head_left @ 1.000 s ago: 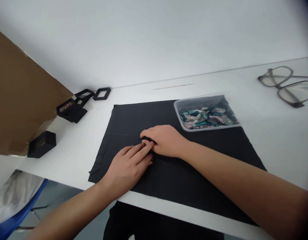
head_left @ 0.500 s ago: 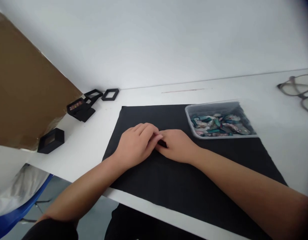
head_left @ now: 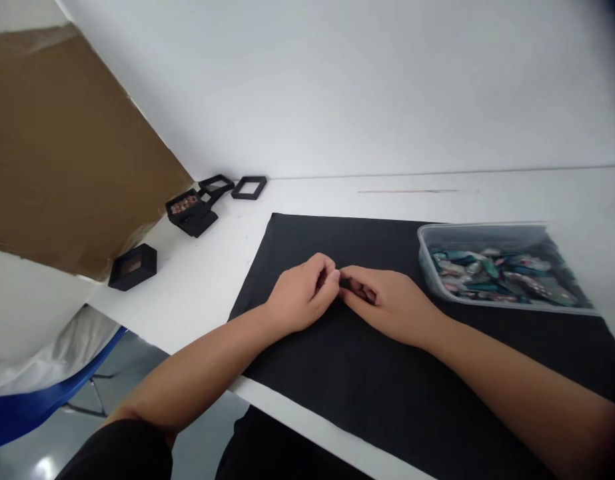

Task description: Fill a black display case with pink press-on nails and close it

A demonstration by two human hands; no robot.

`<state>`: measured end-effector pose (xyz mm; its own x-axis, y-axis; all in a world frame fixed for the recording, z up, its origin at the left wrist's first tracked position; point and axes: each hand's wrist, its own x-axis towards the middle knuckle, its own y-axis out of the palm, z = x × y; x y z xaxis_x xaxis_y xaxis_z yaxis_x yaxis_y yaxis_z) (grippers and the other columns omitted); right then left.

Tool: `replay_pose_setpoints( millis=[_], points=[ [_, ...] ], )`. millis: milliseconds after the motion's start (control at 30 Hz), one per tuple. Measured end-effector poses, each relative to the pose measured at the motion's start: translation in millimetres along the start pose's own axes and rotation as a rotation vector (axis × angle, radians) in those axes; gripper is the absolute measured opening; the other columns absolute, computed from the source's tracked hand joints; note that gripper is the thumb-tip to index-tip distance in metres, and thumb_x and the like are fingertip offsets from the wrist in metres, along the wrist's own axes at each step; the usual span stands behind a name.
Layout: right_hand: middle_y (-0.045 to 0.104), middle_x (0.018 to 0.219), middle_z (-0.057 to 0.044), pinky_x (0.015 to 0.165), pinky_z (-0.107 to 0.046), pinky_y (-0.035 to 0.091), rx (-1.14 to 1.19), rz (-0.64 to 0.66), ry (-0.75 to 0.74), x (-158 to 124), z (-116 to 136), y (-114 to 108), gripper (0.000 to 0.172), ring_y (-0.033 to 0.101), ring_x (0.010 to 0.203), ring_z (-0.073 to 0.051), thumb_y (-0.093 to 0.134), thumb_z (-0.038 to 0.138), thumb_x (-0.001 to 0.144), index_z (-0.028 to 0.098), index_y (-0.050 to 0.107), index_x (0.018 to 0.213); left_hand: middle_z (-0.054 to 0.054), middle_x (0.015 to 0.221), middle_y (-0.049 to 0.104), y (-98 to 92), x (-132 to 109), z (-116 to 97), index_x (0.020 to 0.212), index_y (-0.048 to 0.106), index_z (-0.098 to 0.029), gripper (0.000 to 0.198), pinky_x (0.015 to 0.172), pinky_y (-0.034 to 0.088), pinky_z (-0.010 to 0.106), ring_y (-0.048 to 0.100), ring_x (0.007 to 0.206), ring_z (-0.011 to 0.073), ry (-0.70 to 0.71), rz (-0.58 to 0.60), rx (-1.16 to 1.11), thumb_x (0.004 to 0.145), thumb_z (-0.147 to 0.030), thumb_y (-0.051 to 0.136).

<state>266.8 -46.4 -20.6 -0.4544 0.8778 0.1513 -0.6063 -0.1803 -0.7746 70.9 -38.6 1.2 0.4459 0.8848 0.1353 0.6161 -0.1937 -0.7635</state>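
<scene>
Over the middle of a black mat (head_left: 367,393), my left hand (head_left: 307,293) and my right hand (head_left: 387,300) meet at the fingertips. The left fingers are curled in, with the thumb pressed against them. Thumb and fingers of the right hand come together in a pinch beside the left fingertips. Whatever lies between them is too small or too hidden to make out. To the right of my right hand, a clear plastic tub (head_left: 430,283) holds many small wrapped pieces (head_left: 492,270) in teal, pink and silver.
At the back left of the white table stand several black frame-like boxes (head_left: 194,217), one with reddish pieces inside. Another black box (head_left: 133,267) is nearer the left edge. Brown board (head_left: 77,147) leans at the left; a blue chair (head_left: 52,407) stands below.
The view has shifted, so the table things appear further right. My hands have drawn slightly apart from their overlapped position, now meeting only at the fingertips.
</scene>
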Motion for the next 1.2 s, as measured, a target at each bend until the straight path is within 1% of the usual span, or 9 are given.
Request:
replay_pose_setpoints(
  millis=[133, 267, 400, 500, 700, 800, 1000, 1200],
  points=[
    [0.061, 0.067, 0.002, 0.056, -0.025, 0.034, 0.028, -0.015, 0.015, -0.2, 0.4, -0.2, 0.02, 0.053, 0.059, -0.012, 0.051, 0.037, 0.094, 0.023, 0.065, 0.097, -0.004, 0.075, 0.06, -0.4, -1.9, -1.1, 0.092, 0.053, -0.02, 0.022, 0.064, 0.039, 0.027, 0.054, 0.065, 0.0114, -0.019, 0.044, -0.031, 0.1, -0.039, 0.044],
    [0.057, 0.064, 0.004, 0.055, -0.025, 0.036, 0.068, -0.026, 0.014, -1.9, 0.6, 0.1, 0.024, 0.052, 0.055, -0.011, 0.051, 0.038, 0.095, 0.023, 0.066, 0.105, -0.003, 0.078, 0.062, -0.6, -0.9, 0.0, 0.097, 0.055, -0.021, 0.022, 0.065, 0.039, 0.027, 0.055, 0.068, 0.0117, -0.044, 0.053, -0.044, 0.099, -0.04, 0.045],
    [0.054, 0.063, 0.005, 0.053, -0.025, 0.039, 0.087, -0.101, -0.026, -4.7, -0.3, 0.9, 0.028, 0.049, 0.051, -0.01, 0.052, 0.036, 0.094, 0.022, 0.066, 0.113, -0.003, 0.08, 0.064, -1.5, 1.1, 1.1, 0.098, 0.055, -0.021, 0.021, 0.064, 0.038, 0.027, 0.055, 0.068, 0.0118, -0.082, 0.045, -0.053, 0.098, -0.041, 0.047],
    [0.055, 0.065, 0.004, 0.052, -0.025, 0.041, 0.066, -0.137, -0.056, -5.6, -1.4, 1.8, 0.029, 0.049, 0.051, -0.01, 0.052, 0.036, 0.094, 0.021, 0.065, 0.116, -0.004, 0.078, 0.064, -2.5, 1.2, 1.3, 0.096, 0.055, -0.022, 0.023, 0.062, 0.036, 0.027, 0.055, 0.067, 0.0114, -0.096, 0.05, -0.068, 0.098, -0.043, 0.046],
    [0.055, 0.064, 0.004, 0.051, -0.026, 0.042, 0.011, -0.151, -0.061, -6.3, -2.7, 3.0, 0.025, 0.05, 0.049, -0.011, 0.052, 0.039, 0.095, 0.023, 0.063, 0.111, -0.003, 0.079, 0.066, -4.7, 0.3, 0.8, 0.095, 0.057, -0.022, 0.028, 0.063, 0.037, 0.028, 0.057, 0.068, 0.0119, -0.092, 0.084, -0.089, 0.1, -0.046, 0.045],
    [0.055, 0.064, 0.004, 0.051, -0.025, 0.043, -0.009, -0.173, -0.061, -6.9, -5.0, 4.1, 0.025, 0.051, 0.049, -0.01, 0.053, 0.039, 0.095, 0.024, 0.063, 0.113, -0.003, 0.084, 0.068, -4.9, 0.4, 1.0, 0.098, 0.058, -0.023, 0.028, 0.064, 0.039, 0.028, 0.059, 0.07, 0.0121, -0.093, 0.094, -0.101, 0.099, -0.048, 0.045],
    [0.059, 0.067, 0.003, 0.052, -0.025, 0.045, -0.016, -0.227, -0.035, -7.0, -7.0, 4.6, 0.03, 0.053, 0.051, -0.01, 0.054, 0.041, 0.095, 0.022, 0.064, 0.116, -0.004, 0.09, 0.07, -4.5, -0.3, 1.4, 0.105, 0.056, -0.024, 0.022, 0.067, 0.042, 0.027, 0.062, 0.075, 0.0121, -0.099, 0.099, -0.124, 0.096, -0.043, 0.05],
    [0.06, 0.068, 0.002, 0.054, -0.025, 0.045, -0.041, -0.245, -0.1, -8.0, -4.5, 3.0, 0.023, 0.054, 0.053, -0.01, 0.054, 0.037, 0.096, 0.024, 0.066, 0.111, -0.004, 0.088, 0.07, -6.4, -1.4, 1.5, 0.103, 0.056, -0.024, 0.019, 0.067, 0.041, 0.028, 0.061, 0.073, 0.0121, -0.083, 0.136, -0.127, 0.094, -0.039, 0.049]
  ],
)
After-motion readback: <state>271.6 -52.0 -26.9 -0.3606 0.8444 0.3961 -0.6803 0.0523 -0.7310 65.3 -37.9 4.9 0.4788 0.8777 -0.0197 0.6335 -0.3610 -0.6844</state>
